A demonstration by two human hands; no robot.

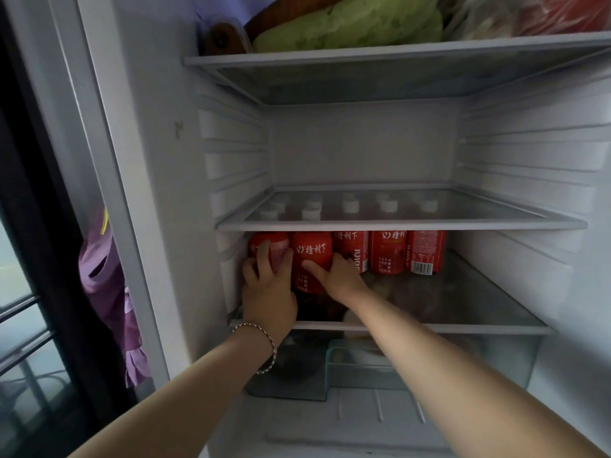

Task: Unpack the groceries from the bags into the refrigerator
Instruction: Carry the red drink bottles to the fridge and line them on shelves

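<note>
here left hand (268, 294) grips leftmost red bottle (281, 240), right hand (340, 278) grips neighbouring bottle (312, 250) on lower shelf (463, 328)

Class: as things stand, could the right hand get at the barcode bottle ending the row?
Probably yes: the right hand grips the second bottle, but the shelf before the barcode bottle looks free.

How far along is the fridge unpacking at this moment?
Done: several red bottles stand in a row on the lower shelf, and leafy greens lie on the top shelf. In hand: the left hand grips the leftmost bottle, and the right hand grips the second bottle. Left: unclear, since no bags are in view.
</note>
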